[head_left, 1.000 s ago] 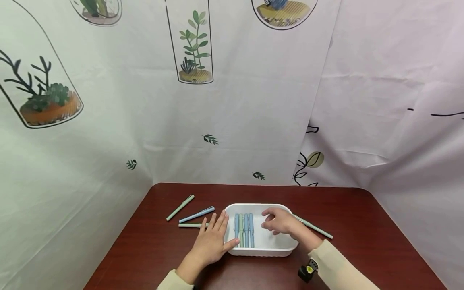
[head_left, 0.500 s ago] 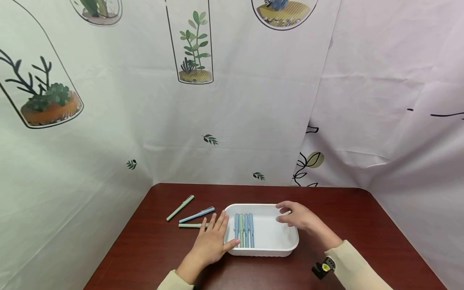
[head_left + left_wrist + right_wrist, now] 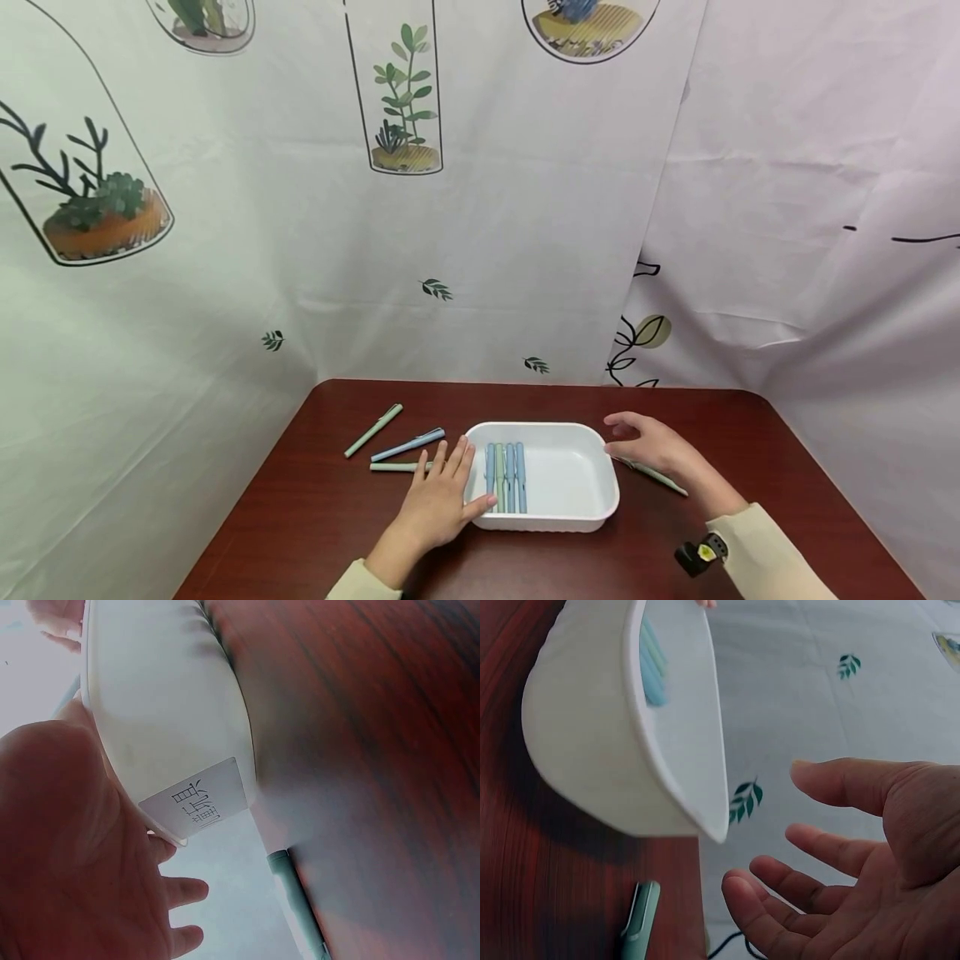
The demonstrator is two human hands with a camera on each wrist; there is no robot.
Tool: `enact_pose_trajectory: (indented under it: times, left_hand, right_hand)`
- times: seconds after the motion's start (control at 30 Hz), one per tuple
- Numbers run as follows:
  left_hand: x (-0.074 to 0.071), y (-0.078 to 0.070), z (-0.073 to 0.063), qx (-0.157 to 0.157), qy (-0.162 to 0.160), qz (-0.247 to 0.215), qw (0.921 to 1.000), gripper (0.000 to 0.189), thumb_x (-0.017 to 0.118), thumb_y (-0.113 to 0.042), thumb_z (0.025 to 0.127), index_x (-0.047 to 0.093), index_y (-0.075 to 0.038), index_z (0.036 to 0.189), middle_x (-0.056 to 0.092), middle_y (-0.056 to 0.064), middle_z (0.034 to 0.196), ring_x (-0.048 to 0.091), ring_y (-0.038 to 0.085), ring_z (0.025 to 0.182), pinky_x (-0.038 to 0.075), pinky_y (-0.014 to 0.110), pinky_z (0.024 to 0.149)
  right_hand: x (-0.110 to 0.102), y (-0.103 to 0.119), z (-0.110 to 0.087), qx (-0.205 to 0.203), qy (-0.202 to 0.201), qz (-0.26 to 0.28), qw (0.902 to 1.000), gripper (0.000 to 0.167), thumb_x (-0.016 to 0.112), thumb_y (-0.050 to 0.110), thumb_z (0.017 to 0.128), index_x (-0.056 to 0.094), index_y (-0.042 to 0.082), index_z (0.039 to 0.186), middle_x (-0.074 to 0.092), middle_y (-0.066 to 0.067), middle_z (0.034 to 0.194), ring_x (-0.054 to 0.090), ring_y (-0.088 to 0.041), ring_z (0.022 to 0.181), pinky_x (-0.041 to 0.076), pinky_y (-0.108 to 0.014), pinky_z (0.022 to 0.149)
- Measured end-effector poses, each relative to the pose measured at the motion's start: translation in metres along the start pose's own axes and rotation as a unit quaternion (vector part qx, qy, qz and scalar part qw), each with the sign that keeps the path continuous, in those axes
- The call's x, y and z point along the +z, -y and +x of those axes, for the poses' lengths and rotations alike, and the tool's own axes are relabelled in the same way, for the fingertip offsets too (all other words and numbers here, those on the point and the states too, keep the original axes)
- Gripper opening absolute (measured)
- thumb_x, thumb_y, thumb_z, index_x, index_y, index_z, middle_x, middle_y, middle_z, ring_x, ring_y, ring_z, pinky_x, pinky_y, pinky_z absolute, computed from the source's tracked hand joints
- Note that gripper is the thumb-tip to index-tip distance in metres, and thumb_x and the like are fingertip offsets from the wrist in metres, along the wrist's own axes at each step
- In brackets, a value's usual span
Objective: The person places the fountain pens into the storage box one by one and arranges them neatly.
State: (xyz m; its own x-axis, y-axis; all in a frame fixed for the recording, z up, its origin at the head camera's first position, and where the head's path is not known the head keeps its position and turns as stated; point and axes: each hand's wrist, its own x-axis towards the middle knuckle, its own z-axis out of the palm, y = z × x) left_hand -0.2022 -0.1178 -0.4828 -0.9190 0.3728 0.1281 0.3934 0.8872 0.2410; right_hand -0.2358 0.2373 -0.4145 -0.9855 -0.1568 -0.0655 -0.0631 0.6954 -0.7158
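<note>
A white plastic tray (image 3: 551, 523) stands on the table, with several light blue and green pens (image 3: 510, 479) lined up side by side in its left part. My left hand (image 3: 438, 504) rests on the tray's left rim, fingers spread and straight. My right hand (image 3: 654, 448) hovers beside the tray's right end, its fingers loosely bent and holding nothing. Below that hand a green pen (image 3: 660, 477) lies on the table, partly hidden by it. In the right wrist view, the same green pen (image 3: 640, 922) shows its clip, apart from the fingers.
Left of the tray lie two green pens, one at the back (image 3: 371, 432) and one partly behind the left hand (image 3: 393, 467), with a blue pen (image 3: 408, 446) between them. A printed cloth (image 3: 480, 250) hangs behind the dark red table (image 3: 420, 550). The tray bears a label (image 3: 196, 799).
My right hand has moved rightward from above the tray's inside, past its right rim, to over the green pen on the table. The left hand and the pens have stayed put.
</note>
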Motion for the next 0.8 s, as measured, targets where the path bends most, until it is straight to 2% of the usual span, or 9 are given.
enact_pose_trajectory:
  times: [0.2,0.57,0.8]
  left_hand:
    - [0.001,0.000,0.000,0.003,-0.006,-0.001,1.0000,0.086,0.055,-0.062,0.096,0.035,-0.005,0.157,0.031,0.016,0.164,0.026,0.047,0.149,0.016,0.068,0.116]
    - [-0.001,-0.002,-0.002,-0.004,0.010,0.006,0.9999,0.084,0.052,-0.063,0.097,0.034,-0.008,0.158,0.029,0.014,0.165,0.026,0.046,0.150,0.018,0.067,0.117]
    - [-0.001,-0.002,-0.002,-0.003,0.011,0.011,0.9999,0.084,0.052,-0.064,0.097,0.034,-0.009,0.158,0.029,0.014,0.165,0.026,0.045,0.150,0.018,0.067,0.117]
  right_hand:
    - [-0.009,-0.015,-0.004,0.008,-0.001,0.015,0.9999,0.055,0.079,0.022,0.085,0.061,0.003,0.134,0.061,-0.024,0.129,0.057,-0.038,0.118,0.048,-0.050,0.094]
    - [-0.017,-0.041,-0.003,0.007,0.008,-0.023,0.9997,0.060,0.079,0.021,0.087,0.057,-0.001,0.138,0.059,-0.029,0.128,0.056,-0.046,0.119,0.048,-0.056,0.094]
    - [-0.020,-0.055,-0.003,-0.008,0.010,-0.039,0.9992,0.061,0.080,0.019,0.085,0.056,-0.003,0.137,0.058,-0.032,0.128,0.056,-0.048,0.117,0.048,-0.059,0.092]
